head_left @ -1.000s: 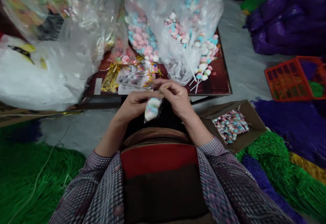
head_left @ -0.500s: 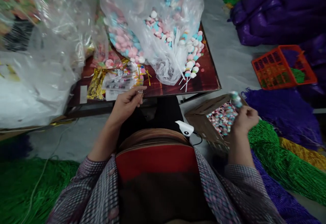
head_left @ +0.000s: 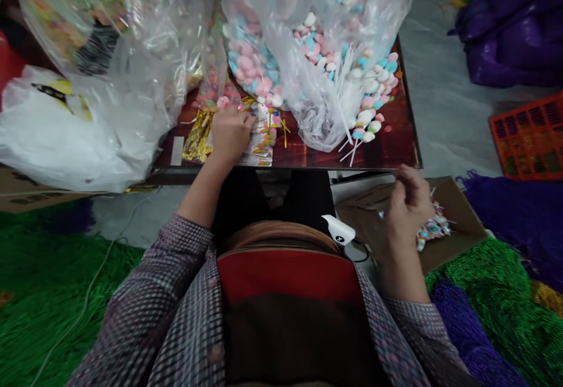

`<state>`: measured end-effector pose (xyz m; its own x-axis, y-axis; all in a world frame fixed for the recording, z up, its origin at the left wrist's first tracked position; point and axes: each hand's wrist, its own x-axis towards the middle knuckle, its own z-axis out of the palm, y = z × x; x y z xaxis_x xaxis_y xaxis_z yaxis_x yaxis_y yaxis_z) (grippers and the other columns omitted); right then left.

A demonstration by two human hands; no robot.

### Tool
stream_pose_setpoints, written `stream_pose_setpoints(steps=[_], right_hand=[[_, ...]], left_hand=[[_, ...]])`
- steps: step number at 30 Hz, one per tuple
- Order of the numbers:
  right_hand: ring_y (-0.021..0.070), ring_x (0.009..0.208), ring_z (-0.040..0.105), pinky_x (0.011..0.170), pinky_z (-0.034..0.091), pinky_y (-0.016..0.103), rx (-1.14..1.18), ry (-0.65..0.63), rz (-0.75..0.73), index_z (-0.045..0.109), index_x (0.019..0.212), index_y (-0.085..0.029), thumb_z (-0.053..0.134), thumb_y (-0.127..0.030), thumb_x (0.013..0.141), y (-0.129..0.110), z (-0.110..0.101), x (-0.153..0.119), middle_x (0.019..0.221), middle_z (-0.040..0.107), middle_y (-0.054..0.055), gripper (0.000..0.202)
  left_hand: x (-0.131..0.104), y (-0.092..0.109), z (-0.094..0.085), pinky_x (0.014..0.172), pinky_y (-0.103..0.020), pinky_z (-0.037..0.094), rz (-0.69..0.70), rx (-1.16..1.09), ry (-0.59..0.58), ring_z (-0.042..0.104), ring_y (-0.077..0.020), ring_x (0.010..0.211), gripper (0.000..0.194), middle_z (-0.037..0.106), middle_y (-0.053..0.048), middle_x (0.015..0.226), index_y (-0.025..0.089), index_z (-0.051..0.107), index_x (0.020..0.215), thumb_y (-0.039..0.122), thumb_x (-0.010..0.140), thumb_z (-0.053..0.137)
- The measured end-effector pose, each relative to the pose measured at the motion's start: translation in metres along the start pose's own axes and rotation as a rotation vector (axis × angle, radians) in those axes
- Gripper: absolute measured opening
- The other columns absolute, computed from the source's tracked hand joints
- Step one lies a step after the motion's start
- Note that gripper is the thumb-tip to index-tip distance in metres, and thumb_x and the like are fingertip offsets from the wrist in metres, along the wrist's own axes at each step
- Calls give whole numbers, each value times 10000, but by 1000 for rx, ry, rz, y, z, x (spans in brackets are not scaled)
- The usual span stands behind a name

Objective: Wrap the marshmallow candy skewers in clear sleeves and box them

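My left hand [head_left: 231, 132] rests palm down over printed clear pouches [head_left: 263, 149] at the table's near edge. Its fingertips bend down out of sight, so I cannot tell whether they grip a pouch. Gold twist ties [head_left: 197, 136] lie in a bunch beside it. My right hand [head_left: 407, 208] hovers in front of a cardboard box [head_left: 466, 220], fingers loosely bent and apart, holding nothing. Wrapped candies [head_left: 435, 228] fill the visible part of the box. On the table, marshmallow lollipops [head_left: 367, 120] in pink, blue and white lie with white sticks [head_left: 345, 79].
A big clear bag of pink and blue marshmallows [head_left: 255, 61] stands at the back. More plastic bags [head_left: 83, 141] crowd the left side. An orange crate [head_left: 528, 138] sits on the floor at right, with green strands [head_left: 488, 281] and purple strands [head_left: 457, 311] near the box.
My left hand has moved from in front of the table edge onto the pouches. My right hand has let go of a marshmallow lollipop and opened by the box. The view has shifted left.
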<state>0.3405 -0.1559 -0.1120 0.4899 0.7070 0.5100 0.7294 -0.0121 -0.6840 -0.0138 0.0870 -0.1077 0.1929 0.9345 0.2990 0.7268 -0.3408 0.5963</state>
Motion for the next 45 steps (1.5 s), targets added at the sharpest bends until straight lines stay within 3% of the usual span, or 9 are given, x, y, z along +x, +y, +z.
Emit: stream_pose_setpoints(steps=[4, 13, 20, 24, 28, 32, 36, 40, 45], right_hand=[[208, 1139, 731, 1028, 579, 478, 95, -74, -139, 743, 1127, -256, 574, -210, 983, -56, 13, -6, 1194, 773, 55, 227], [194, 1069, 755, 990, 607, 459, 241, -121, 63, 777, 1011, -257, 598, -232, 980, -59, 24, -24, 1116, 797, 44, 183], [160, 969, 766, 959, 604, 395, 397, -270, 153, 779, 992, -270, 593, -236, 989, -93, 39, -21, 983, 809, 10, 188], [166, 927, 761, 828, 634, 354, 517, -440, 269, 758, 1099, -260, 614, -355, 974, -116, 74, -1, 1070, 793, 32, 213], [208, 1104, 710, 902, 621, 390, 593, -457, 265, 657, 1304, -260, 744, -478, 865, -128, 124, 31, 1327, 709, 79, 498], [173, 920, 686, 805, 606, 335, 667, -515, 339, 717, 1085, -237, 773, -525, 824, -133, 155, 48, 1015, 750, 24, 393], [112, 645, 560, 614, 505, 253, 725, -499, 414, 696, 836, -219, 772, -556, 811, -134, 154, 48, 704, 633, -41, 347], [95, 575, 484, 601, 446, 256, 672, -422, 357, 641, 745, -216, 743, -607, 824, -133, 143, 45, 614, 554, -62, 412], [113, 547, 470, 620, 458, 288, 613, -442, 312, 606, 657, -225, 607, -679, 898, -132, 138, 40, 550, 515, -52, 514]], left_hand=[[16, -4, 20, 1106, -579, 376, -25, -28, 58, 572, -381, 1220, 258, 710, -166, 1073, 205, 649, 829, 445, 845, 741], [21, 4, 23, 1084, -556, 415, -46, 74, -5, 615, -372, 1197, 41, 732, -169, 1074, 208, 647, 888, 243, 886, 626], [14, 22, 2, 1095, -566, 404, 32, 218, -23, 617, -358, 1197, 138, 724, -165, 1137, 205, 674, 956, 275, 959, 556], [1, 24, -3, 1095, -515, 416, 188, 154, -107, 613, -316, 1198, 203, 729, -126, 1073, 219, 654, 1003, 367, 1005, 516], [-13, 36, 1, 1087, -471, 435, 279, 32, -135, 650, -260, 1044, 229, 737, -82, 986, 245, 641, 935, 393, 1022, 488], [-24, 54, -2, 1108, -474, 433, 283, -168, -123, 658, -233, 973, 208, 727, -51, 935, 247, 624, 903, 414, 996, 542], [-28, 64, -15, 924, -374, 521, 165, -393, -164, 659, -203, 926, 226, 723, -46, 956, 231, 653, 983, 447, 920, 666], [-25, 66, -24, 770, -295, 525, 30, -605, -302, 624, -157, 775, 249, 679, -6, 796, 207, 675, 848, 450, 876, 724], [-29, 73, -24, 699, -276, 538, -108, -816, -281, 610, -131, 696, 293, 642, 13, 734, 210, 610, 741, 419, 851, 784]])
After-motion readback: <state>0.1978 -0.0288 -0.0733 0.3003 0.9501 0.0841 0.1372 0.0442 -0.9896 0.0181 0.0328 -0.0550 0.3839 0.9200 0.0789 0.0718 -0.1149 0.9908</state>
